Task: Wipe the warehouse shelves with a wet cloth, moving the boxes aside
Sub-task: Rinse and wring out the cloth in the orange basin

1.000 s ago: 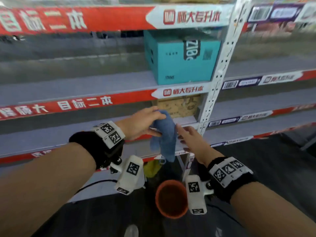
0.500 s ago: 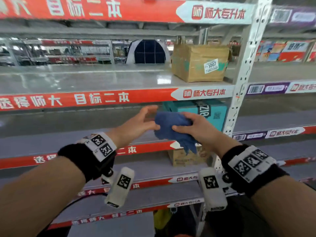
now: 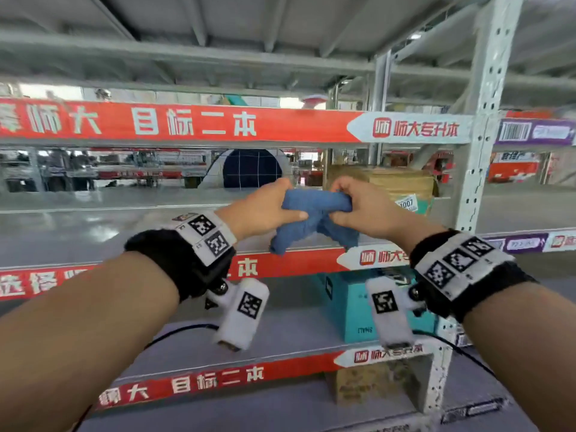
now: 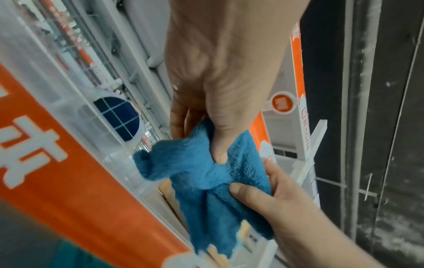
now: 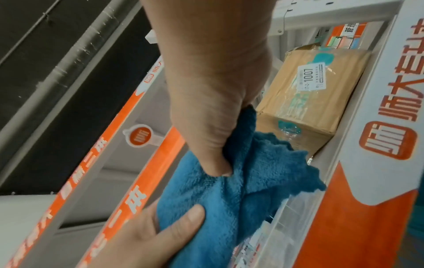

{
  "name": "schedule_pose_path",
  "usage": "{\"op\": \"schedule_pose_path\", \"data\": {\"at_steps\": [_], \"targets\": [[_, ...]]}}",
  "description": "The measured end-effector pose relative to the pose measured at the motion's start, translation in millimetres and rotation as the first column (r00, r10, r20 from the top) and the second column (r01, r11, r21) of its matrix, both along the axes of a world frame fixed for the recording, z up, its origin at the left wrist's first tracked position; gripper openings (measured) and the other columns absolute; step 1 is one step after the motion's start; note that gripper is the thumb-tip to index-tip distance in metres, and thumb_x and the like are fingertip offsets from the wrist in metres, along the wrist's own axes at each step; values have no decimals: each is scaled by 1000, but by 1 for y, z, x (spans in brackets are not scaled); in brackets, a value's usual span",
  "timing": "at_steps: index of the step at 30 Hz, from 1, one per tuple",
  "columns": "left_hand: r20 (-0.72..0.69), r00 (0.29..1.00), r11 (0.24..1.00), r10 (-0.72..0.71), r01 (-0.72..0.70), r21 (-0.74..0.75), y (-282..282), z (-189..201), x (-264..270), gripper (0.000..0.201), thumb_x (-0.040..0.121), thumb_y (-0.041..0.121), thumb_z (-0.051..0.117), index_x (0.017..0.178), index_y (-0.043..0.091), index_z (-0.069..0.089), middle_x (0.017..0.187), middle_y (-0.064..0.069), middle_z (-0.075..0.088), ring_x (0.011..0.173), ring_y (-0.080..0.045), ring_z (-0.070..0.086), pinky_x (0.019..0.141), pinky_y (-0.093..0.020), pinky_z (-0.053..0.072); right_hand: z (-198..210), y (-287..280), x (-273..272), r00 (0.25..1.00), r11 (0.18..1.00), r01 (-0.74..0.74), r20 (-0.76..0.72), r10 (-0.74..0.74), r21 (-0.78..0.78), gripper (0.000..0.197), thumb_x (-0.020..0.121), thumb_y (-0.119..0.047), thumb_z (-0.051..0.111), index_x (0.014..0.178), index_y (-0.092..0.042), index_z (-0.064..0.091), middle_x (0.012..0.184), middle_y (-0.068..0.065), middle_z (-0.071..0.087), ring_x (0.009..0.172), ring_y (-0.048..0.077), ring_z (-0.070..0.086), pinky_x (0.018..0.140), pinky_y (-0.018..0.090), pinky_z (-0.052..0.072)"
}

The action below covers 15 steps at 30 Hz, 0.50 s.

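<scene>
A blue cloth [image 3: 313, 210] is bunched between both my hands in front of the grey metal shelf [image 3: 93, 226]. My left hand [image 3: 268, 207] pinches its left part with thumb and fingers, and my right hand [image 3: 352, 207] grips its right part. Two ends of the cloth hang down below the hands. In the left wrist view the cloth [image 4: 206, 174] is pressed under my left thumb, in the right wrist view the cloth [image 5: 241, 190] under my right thumb. A brown cardboard box [image 3: 402, 188] labelled 1007 stands on the shelf behind my right hand.
A teal box [image 3: 349, 307] stands on the shelf below, and another brown box [image 3: 367, 381] one level lower. A perforated white upright [image 3: 483, 151] bounds the bay on the right. Red banner strips [image 3: 156, 124] run along the shelf edges. The grey shelf stretches left of the cardboard box.
Both hands rose with the cloth from near the floor bucket to the level of the cardboard box's shelf. The right hand took hold of the cloth, which is now bunched between both.
</scene>
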State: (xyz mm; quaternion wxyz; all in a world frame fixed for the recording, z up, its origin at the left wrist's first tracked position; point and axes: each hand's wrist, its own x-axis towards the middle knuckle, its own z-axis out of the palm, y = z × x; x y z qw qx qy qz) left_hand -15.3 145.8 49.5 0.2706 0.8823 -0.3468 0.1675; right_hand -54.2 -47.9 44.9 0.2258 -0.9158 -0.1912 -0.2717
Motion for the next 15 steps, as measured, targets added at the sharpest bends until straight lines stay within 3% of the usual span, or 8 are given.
{"op": "schedule_pose_path", "data": {"at_steps": [2,4,7,9,11,12,13,15], "targets": [[31,999,998,23,-25,60,-3,4,17,32,88,20,62,104,8,37,77,1,39,74,-15,41,50,-14,31,1,5,17,999,998,50,-2,-50,-25,32,82,-2,62,96,-12,36,69,-2,43,58,13,40,49,13,33],[-23,1000,993,-21,24,114,-5,4,34,39,87,6,58,115,9,32,71,-1,39,61,-12,39,42,-13,31,-6,8,41,998,997,48,-26,-50,-65,35,83,-1,60,98,-12,31,67,-1,41,58,18,40,56,26,35],[-93,995,975,-46,65,212,-9,5,56,34,82,-6,54,102,10,31,62,0,35,51,-10,35,37,-13,27,-13,9,67,988,976,107,-88,-126,-191,48,85,1,52,126,-15,33,74,0,46,69,24,49,63,36,37],[35,999,981,9,-16,192,-18,3,68,27,80,-7,51,97,9,37,74,-2,39,64,-14,41,52,-16,33,-9,12,74,966,929,234,-39,-255,-285,58,85,-4,52,138,-20,34,101,4,55,98,27,51,80,37,38],[254,960,977,117,-158,146,-25,-4,77,24,81,-5,48,101,8,44,95,-8,42,88,-23,44,74,-30,38,-9,13,79,926,865,378,147,-348,-331,48,85,-9,53,131,-21,43,124,5,53,117,27,44,91,38,33],[354,921,949,159,-242,202,-28,-11,79,27,82,-2,47,108,9,45,106,-10,42,99,-26,43,80,-36,37,-12,11,81,913,845,406,193,-359,-347,44,86,-9,53,128,-20,46,127,5,53,119,26,44,93,37,33],[403,899,893,174,-317,320,-30,-17,79,32,84,3,47,114,12,45,115,-9,41,107,-27,41,85,-38,35,-17,7,84,921,838,391,172,-351,-381,41,87,-10,52,126,-19,48,128,5,53,120,26,44,93,36,34],[292,939,771,184,-322,550,-29,-26,80,30,88,15,46,118,19,50,121,-7,42,109,-25,39,85,-35,31,-28,-3,82,941,874,219,-142,-306,-433,35,90,-17,53,125,-17,53,128,5,56,117,24,49,93,33,37]]}}
